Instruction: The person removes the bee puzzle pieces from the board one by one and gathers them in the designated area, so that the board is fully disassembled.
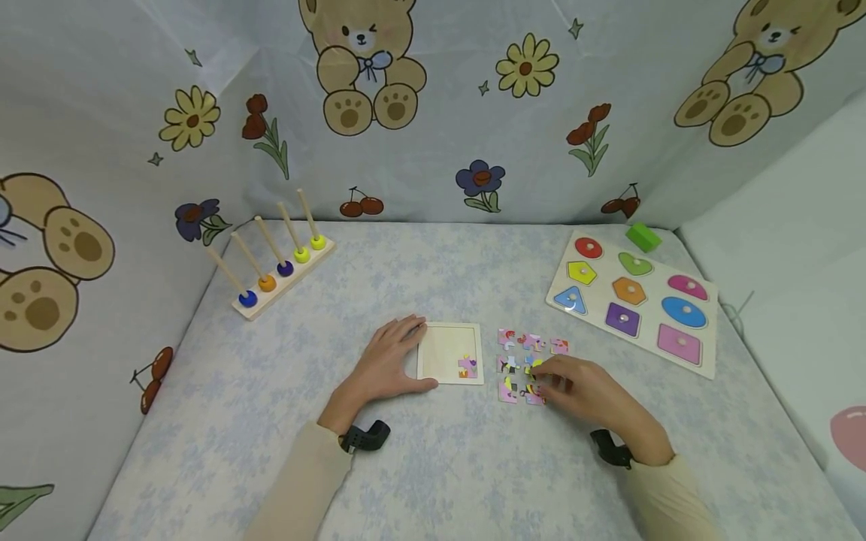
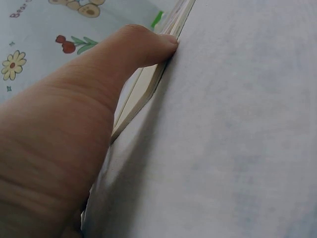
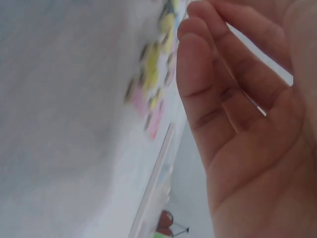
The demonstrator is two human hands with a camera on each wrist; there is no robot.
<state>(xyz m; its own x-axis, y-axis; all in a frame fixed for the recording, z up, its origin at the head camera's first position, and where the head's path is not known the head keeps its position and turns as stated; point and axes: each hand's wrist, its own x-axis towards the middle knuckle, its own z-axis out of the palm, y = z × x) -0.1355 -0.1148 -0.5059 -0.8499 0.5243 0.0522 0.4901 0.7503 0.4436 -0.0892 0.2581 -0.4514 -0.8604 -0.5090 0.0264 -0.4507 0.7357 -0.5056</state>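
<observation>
My left hand (image 1: 389, 361) grips the left side of a square wooden puzzle tray (image 1: 443, 326), fingers at its far corner and thumb along its near edge. In the left wrist view, the thumb (image 2: 143, 47) presses against the tray's edge (image 2: 138, 99). A single pink puzzle piece (image 1: 467, 367) lies inside, at the lower right. Right of the tray are several loose puzzle pieces (image 1: 507, 388). My right hand (image 1: 582, 387) hovers over the right-hand pieces, fingers bent and parted from the thumb. The right wrist view shows its fingers (image 3: 198, 84) beside blurred pieces (image 3: 151, 64), with none visibly held.
A wooden peg stand (image 1: 284, 285) with coloured beads is at the back left. At the back right lies a shape board (image 1: 649, 330) with knobbed shapes, a green block (image 1: 643, 237) by its far edge. Printed cloth (image 1: 440, 150) hangs behind the table.
</observation>
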